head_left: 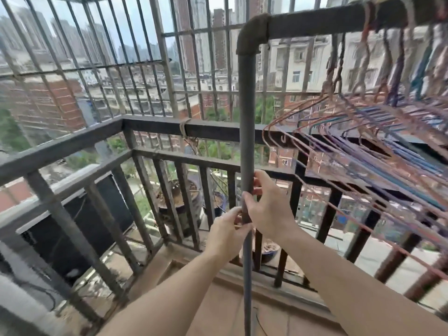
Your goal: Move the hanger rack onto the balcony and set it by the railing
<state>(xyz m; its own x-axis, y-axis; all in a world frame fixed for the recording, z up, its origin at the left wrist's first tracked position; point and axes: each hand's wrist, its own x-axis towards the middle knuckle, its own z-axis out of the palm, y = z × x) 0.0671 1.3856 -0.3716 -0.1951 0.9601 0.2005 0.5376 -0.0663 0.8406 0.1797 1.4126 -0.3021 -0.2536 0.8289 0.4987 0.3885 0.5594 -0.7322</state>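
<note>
The hanger rack [246,112] is a grey pipe frame: one upright post in the middle of the view, an elbow at the top and a crossbar running right. Several wire hangers [368,141] in pink, blue and purple hang from the crossbar and swing out to the right. My left hand [226,235] grips the post low down. My right hand [268,209] grips the same post just above it. The post stands on the balcony close in front of the dark metal railing [155,127].
A barred security grille [167,59] rises above the railing. Plant pots [179,200] sit outside the railing on a ledge. An air-conditioner unit [72,209] is at the left beyond the bars. The tiled balcony floor [218,309] lies below my arms.
</note>
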